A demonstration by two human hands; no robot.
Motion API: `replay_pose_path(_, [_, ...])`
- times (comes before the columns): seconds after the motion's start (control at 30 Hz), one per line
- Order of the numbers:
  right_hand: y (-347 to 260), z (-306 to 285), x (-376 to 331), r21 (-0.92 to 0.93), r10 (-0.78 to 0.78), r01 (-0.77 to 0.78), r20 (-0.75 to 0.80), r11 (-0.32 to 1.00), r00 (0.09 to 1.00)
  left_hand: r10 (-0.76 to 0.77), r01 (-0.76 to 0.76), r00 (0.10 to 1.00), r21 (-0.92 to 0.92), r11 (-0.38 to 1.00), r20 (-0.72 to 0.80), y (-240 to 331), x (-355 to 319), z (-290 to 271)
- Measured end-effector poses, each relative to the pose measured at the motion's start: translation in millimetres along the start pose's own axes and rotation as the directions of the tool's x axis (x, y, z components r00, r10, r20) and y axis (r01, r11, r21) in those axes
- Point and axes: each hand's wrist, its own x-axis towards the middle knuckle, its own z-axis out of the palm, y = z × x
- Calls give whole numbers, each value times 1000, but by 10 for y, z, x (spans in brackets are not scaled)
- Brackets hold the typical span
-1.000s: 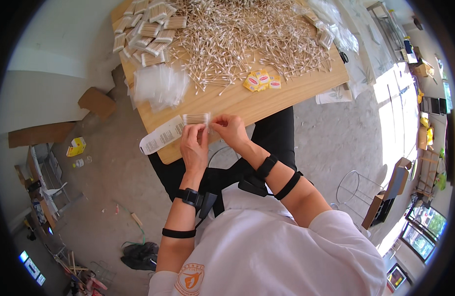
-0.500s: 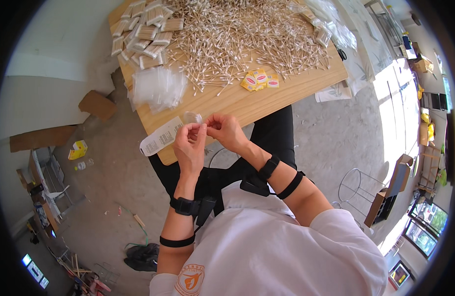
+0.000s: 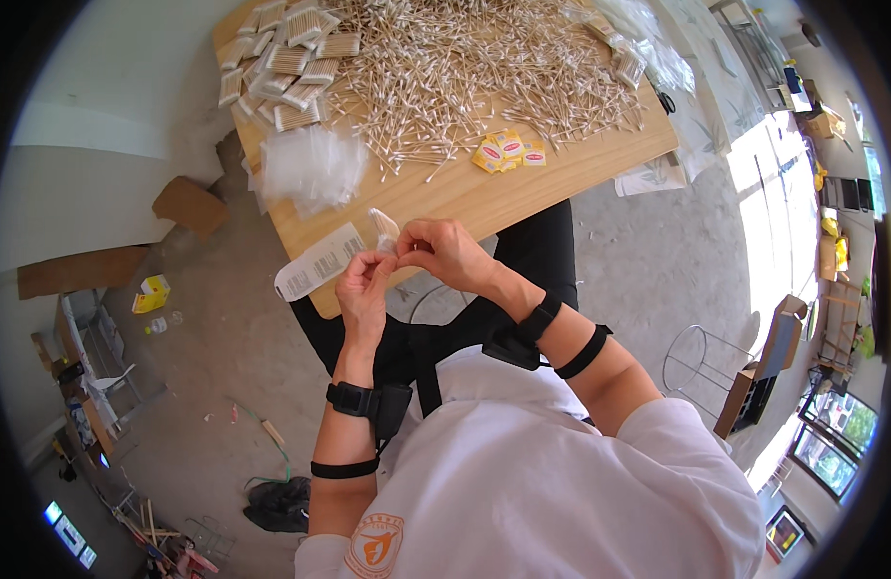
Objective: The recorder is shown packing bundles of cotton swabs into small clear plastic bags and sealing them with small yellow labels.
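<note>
Far left on the wooden table, stacks of filled swab packets lie in rows near the corner. Below them sits a heap of empty clear bags. A white paper label strip overhangs the near edge of the table.

Just right of the strip, the left hand is raised at the table edge, fingers closed in a pinch on the lower end of a small clear packet. The packet is narrow, translucent and pale, standing roughly upright above the fingertips; its contents appear to be a few swabs, though the view is too small to confirm. The right hand meets the left, thumb and forefinger gripping the same packet from the other side.

Right of the hands, small yellow sachets lie in a cluster on the table. Behind them, a broad pile of loose cotton swabs covers the tabletop.
</note>
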Motion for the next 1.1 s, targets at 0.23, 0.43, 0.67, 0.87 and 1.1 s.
replay_pose_path(0.23, [-20,27,-8,39,73,-73,-10,997,997,-21,22,1000,71,997,-12,98,-3,55])
replay_pose_path(0.43, [-48,210,27,-211,-179,126,-257,969,950,99,-26,985,444,895,-140,273,1,116])
replay_pose_path(0.67, [-19,428,81,139,108,-62,-347,988,932,339,-79,918,741,667,-206,592,30,367])
replay_pose_path(0.87, [409,607,139,556,359,-105,-371,825,856,441,-150,894,880,450,-74,224,183,419])
replay_pose_path(1.1, [426,95,-11,193,300,-230,-570,954,765,292,-118,956,853,509,-42,-153,283,428])
